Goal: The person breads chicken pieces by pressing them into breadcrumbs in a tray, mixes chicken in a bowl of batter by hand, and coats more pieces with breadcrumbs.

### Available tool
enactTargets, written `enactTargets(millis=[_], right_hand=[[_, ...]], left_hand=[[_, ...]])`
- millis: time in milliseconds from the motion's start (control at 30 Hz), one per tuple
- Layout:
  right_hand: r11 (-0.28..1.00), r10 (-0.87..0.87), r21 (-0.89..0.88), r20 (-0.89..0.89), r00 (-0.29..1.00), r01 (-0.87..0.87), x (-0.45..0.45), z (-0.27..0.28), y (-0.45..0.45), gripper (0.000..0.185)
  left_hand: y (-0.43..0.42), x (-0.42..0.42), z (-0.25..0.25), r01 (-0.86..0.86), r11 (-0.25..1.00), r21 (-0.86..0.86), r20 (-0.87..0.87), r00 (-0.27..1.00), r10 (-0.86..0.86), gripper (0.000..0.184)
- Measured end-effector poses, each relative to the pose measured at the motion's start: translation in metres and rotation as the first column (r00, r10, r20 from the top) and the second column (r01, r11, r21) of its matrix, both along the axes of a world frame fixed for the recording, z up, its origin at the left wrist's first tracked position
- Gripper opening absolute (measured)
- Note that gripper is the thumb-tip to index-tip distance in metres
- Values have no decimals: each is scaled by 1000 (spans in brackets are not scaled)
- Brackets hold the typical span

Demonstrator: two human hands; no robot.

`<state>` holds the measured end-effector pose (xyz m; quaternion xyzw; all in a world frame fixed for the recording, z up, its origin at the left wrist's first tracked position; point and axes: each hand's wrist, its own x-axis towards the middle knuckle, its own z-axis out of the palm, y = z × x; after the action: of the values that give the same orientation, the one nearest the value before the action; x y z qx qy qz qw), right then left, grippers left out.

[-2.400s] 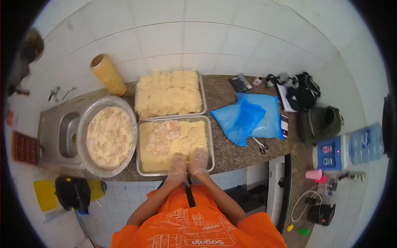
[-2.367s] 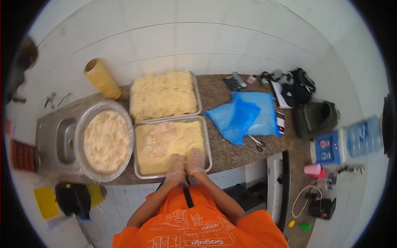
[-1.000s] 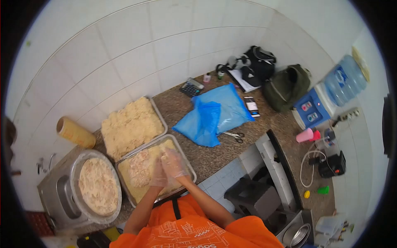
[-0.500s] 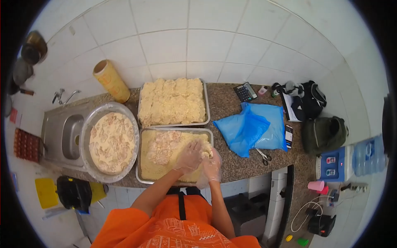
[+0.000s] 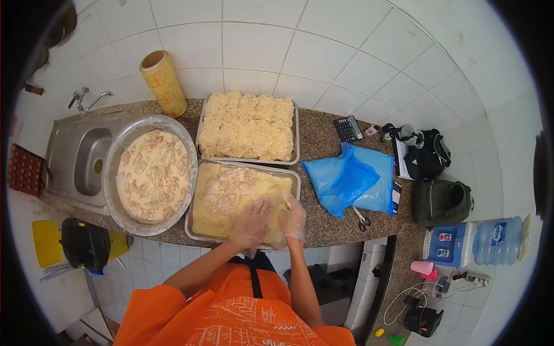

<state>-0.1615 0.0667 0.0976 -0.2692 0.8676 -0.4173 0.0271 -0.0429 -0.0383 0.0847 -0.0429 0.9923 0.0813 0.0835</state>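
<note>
My left hand is flat, open over the crumbs in the tray. Right hand curls just beside it; can't tell whether it grips anything.

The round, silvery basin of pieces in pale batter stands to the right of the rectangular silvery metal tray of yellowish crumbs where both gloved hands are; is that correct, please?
Not quite: the head view shows the round, silvery basin to the left of the rectangular tray of crumbs; the left hand and right hand are indeed at that tray.
</note>
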Motion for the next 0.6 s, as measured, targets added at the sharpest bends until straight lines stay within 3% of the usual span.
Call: enactTargets(millis=[33, 133, 233, 333, 433, 533, 600], right_hand=[[994, 80, 83, -129, 988, -69, -2, -8, -6, 32], [960, 165, 249, -129, 978, -129, -11, -46, -20, 24], [975, 128, 206, -218, 968, -82, -15, -67, -31, 20], [891, 70, 451, -32, 997, -48, -28, -66, -36, 16], [864, 199, 491, -129, 971, -112, -26, -45, -38, 19], [933, 119, 355, -132, 984, -65, -16, -72, -39, 16], [933, 130, 352, -114, 985, -82, -21, -72, -39, 18]], left_hand=[[0, -5, 15, 32, 997, -67, 65, 998, -28, 84], [11, 11, 34, -107, 959, 261, 200, 978, 55, 76], [4, 27, 17, 53, 978, 201, 162, 983, -86, 69], [4, 7, 13, -85, 922, 378, 263, 965, -19, 61], [-7, 28, 43, -68, 898, 435, -54, 993, 101, 49], [-38, 73, 21, 238, 929, 284, -369, 921, -123, 39], [-58, 101, 38, 154, 898, 413, -262, 964, -45, 34]])
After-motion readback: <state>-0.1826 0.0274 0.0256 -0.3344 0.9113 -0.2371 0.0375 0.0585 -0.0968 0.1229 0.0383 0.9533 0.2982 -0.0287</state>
